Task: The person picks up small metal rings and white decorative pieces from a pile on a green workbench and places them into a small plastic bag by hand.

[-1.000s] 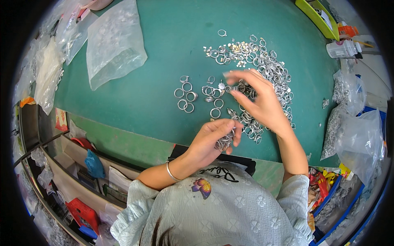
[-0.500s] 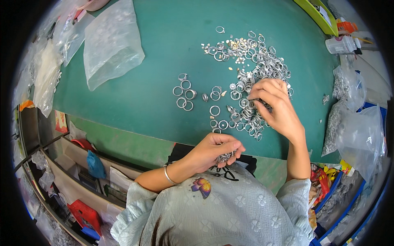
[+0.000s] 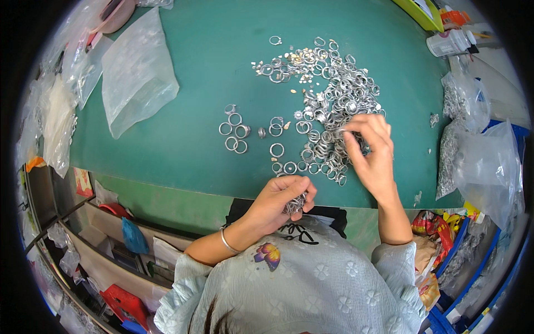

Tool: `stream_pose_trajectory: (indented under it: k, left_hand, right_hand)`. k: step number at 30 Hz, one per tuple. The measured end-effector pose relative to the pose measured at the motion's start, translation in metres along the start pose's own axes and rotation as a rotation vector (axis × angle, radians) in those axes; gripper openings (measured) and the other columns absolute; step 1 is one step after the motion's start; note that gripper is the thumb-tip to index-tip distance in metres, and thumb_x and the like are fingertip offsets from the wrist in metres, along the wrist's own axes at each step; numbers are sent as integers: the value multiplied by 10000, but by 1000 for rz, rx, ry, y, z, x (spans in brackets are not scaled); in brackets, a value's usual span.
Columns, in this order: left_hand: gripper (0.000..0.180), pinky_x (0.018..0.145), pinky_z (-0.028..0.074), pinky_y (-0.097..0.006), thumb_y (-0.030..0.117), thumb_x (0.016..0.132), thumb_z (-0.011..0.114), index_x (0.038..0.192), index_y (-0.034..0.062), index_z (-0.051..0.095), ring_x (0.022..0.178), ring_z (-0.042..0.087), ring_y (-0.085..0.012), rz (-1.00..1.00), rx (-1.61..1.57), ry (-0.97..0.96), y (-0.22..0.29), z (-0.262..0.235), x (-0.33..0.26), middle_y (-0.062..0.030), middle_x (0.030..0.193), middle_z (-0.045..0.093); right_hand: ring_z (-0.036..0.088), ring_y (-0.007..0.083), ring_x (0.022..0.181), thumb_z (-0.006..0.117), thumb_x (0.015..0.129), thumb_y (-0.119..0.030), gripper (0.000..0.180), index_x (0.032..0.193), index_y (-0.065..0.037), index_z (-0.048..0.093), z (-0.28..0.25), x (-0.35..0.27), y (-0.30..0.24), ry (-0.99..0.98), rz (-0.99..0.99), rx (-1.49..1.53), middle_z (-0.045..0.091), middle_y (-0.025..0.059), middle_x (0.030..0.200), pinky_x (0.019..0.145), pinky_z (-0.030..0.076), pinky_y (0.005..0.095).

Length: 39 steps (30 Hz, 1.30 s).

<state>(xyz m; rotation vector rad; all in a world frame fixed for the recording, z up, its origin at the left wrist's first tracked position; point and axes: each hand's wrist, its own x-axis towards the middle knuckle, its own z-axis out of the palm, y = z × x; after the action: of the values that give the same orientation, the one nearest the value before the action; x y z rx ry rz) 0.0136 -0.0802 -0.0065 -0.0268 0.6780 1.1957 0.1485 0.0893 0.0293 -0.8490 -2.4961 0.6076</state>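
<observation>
My left hand (image 3: 273,205) is curled around a clump of silver rings (image 3: 295,205) just over the table's near edge. My right hand (image 3: 371,153) is over the near right side of a loose heap of silver rings (image 3: 351,83), its thumb and forefinger pinched on what looks like a ring; the fingers partly hide it. Small pale stones and chips (image 3: 300,62) lie among the rings at the heap's far left. Apart from the heap, to its left, lies a small group of rings (image 3: 235,119), with a lone ring (image 3: 277,150) nearer me.
The green table (image 3: 206,61) carries a clear plastic bag (image 3: 139,78) at left and a white bottle (image 3: 449,43) at far right. Bags of silver pieces (image 3: 451,158) line the right edge. Below left stands an open drawer unit (image 3: 119,250) with a blue bag (image 3: 134,236).
The whole view has shifted, so the table's things appear farther left. My right hand has lifted slightly from the heap, its fingertips still pinched. The left hand keeps its clump of rings.
</observation>
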Motion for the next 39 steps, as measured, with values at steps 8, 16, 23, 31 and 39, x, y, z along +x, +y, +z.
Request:
stream_pose_trajectory:
  k: [8, 16, 23, 31, 39]
  left_hand:
    - [294, 404, 268, -190, 304, 959, 557, 794, 61, 567, 641, 492, -124, -1, -33, -50, -2, 7, 9, -43, 780, 509]
    - [253, 427, 319, -200, 230, 954, 574, 818, 19, 604, 642, 522, -114, -8, 30, -125, 1, 4, 2, -45, 823, 562]
    - [224, 422, 322, -200, 199, 949, 577, 876, -5, 632, 636, 522, -123, 14, 59, -109, 2, 1, -3, -64, 804, 574]
    - [207, 433, 350, -208, 180, 940, 590, 968, -16, 652, 661, 535, -130, -27, 129, -78, 1, 2, 2, -59, 787, 594]
    - [207, 426, 351, -203, 169, 935, 600, 956, -27, 662, 655, 540, -131, -9, 181, -172, 2, -2, -5, -83, 801, 610]
  right_hand:
    - [261, 455, 1328, 729, 785, -211, 703, 1368, -17, 387, 26, -26, 1, -45, 138, -175, 292, 222, 1437, 1057, 241, 528]
    - [362, 320, 1323, 674, 795, -134, 473, 1241, -45, 540, 60, 5, -28, -156, -240, 176, 434, 130, 1385, 1053, 258, 516]
    - [334, 372, 1325, 687, 798, -153, 452, 1216, -46, 553, 35, 7, -18, 29, -112, 145, 428, 156, 1373, 1034, 287, 534]
    - [209, 453, 1374, 658, 844, -277, 607, 1351, -27, 435, 49, -20, -17, -102, -19, 81, 319, 197, 1456, 1083, 188, 593]
    - [291, 296, 1394, 578, 899, -186, 393, 1263, -43, 542, 55, -7, -18, -428, -384, 396, 475, 110, 1389, 1140, 199, 512]
